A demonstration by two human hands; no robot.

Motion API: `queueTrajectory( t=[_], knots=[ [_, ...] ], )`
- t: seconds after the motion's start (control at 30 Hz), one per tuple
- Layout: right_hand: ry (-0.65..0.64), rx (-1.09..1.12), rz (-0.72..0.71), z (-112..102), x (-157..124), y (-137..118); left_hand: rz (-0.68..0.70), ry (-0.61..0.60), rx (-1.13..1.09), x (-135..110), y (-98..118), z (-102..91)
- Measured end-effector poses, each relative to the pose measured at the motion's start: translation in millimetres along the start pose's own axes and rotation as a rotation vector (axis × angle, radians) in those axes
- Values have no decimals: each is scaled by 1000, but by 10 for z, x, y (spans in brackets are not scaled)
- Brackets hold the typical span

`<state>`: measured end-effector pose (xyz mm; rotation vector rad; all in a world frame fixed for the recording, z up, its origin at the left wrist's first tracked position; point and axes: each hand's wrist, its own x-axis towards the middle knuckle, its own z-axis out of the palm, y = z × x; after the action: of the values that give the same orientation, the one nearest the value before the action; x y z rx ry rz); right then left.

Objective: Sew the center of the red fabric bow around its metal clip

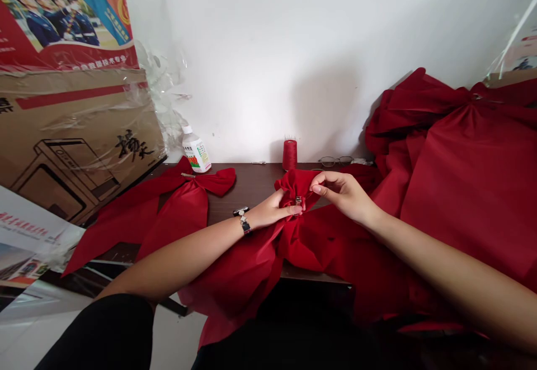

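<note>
Both my hands meet over a gathered knot of red cloth (296, 186) in the middle of a dark wooden table (251, 183). A small metal clip (298, 200) shows on the knot. My left hand (272, 210) grips the knot from the left, and a dark wristwatch (245, 225) sits on that wrist. My right hand (339, 191) pinches the top of the knot between fingers and thumb. The cloth's wide tails (247, 280) hang over the table's front edge. To the left lies another red cloth bow (176, 205), with a small metal pin (188, 175) on it.
A large heap of red cloth bows (461, 163) rises at the right. A spool of red thread (289, 155), glasses (335, 161), a white bottle (196, 149) and a small black object (240, 210) stand on the table. A plastic-wrapped cardboard box (71, 135) leans at the left, against a white wall (293, 51).
</note>
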<state>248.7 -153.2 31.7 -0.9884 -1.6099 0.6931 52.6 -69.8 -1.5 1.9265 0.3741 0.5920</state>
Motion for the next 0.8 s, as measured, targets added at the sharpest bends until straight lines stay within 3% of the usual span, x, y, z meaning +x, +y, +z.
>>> queueTrajectory(
  t=[0.17, 0.37, 0.6, 0.8],
  knots=[
    [144, 90, 49, 41, -17, 4, -7, -80, -6, -5, -1, -6],
    [46, 57, -3, 9, -10, 21, 27, -28, -61, 18, -23, -4],
    [88, -95, -162, 28, -39, 78, 12, -57, -343, -9, 31, 17],
    [144, 12, -119, 43, -40, 84, 43, 1, -246, -24, 105, 41]
  ],
)
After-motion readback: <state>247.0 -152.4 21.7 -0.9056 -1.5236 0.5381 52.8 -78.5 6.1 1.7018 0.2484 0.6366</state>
